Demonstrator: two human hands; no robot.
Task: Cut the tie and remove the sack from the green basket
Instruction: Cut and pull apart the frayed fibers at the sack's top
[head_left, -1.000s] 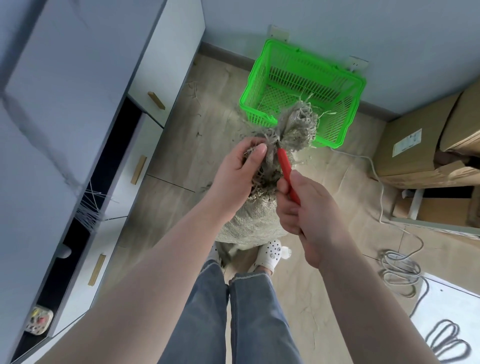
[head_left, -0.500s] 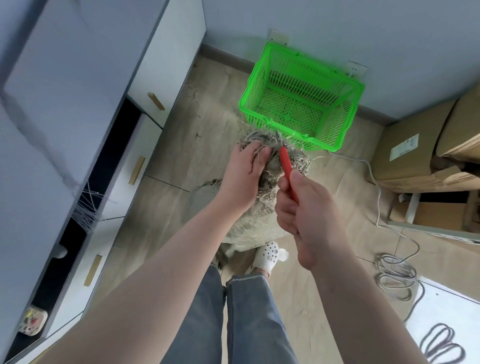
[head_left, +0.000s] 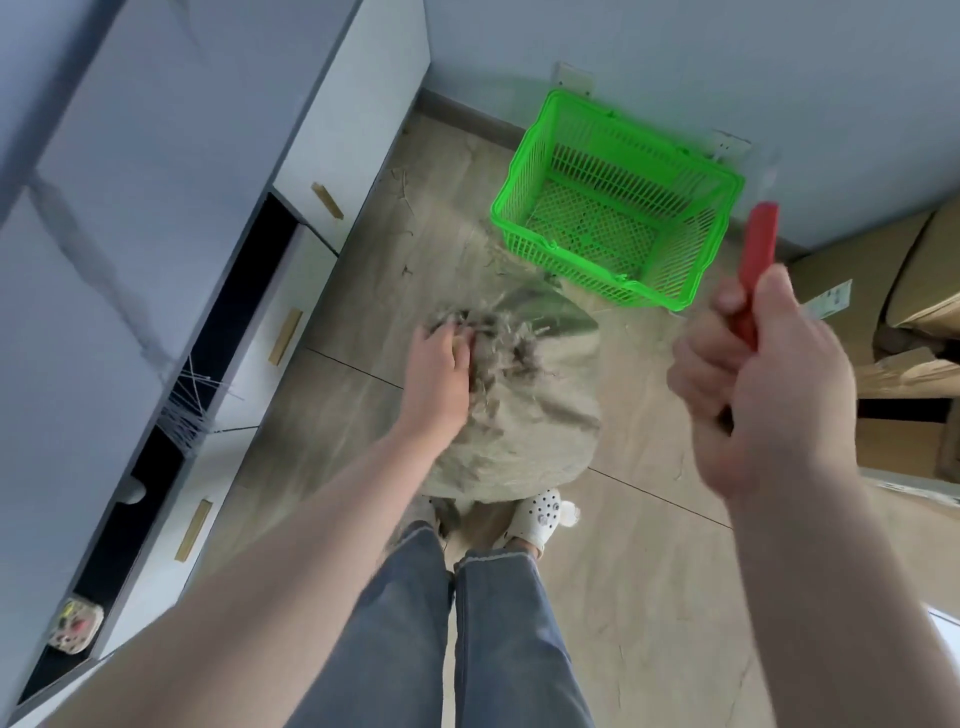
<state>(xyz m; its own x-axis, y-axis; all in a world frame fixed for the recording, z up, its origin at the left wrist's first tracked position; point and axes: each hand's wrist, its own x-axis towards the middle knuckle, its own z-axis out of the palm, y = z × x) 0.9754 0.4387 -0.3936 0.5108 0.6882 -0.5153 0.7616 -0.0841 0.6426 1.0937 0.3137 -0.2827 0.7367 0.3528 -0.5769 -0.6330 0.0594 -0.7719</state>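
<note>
head view: the sack (head_left: 524, 415) sits on the wood floor (head_left: 649, 571), outside the green basket (head_left: 618, 202) and on the near side of it, its far edge close to the basket's front rim. its frayed mouth (head_left: 498, 338) points up and toward the basket, with loose fibres sticking out (this part is motion-blurred, so whether a tie is on it cannot be told). the left hand (head_left: 441, 374) is on the side of that mouth away from the basket's right corner, fingers curled into the frayed fabric and gripping it. the right hand (head_left: 763, 384) is raised well apart from the sack, to the right of the basket's near right corner, clenched around a red tool (head_left: 758, 260) whose top end stands up out of the fist and overlaps the basket's right edge in the view; no blade can be made out.

the basket stands upright against the wall (head_left: 675, 57), its mesh bottom in plain sight with only small bits of debris in it. a white shoe (head_left: 540, 514) shows just behind the sack on the near side, partly under it, and two jean legs (head_left: 467, 634) run down from there. left of the sack, away from the basket, runs a white cabinet (head_left: 306, 156) with wooden handles. cardboard boxes (head_left: 883, 322) sit to the right of the basket.
</note>
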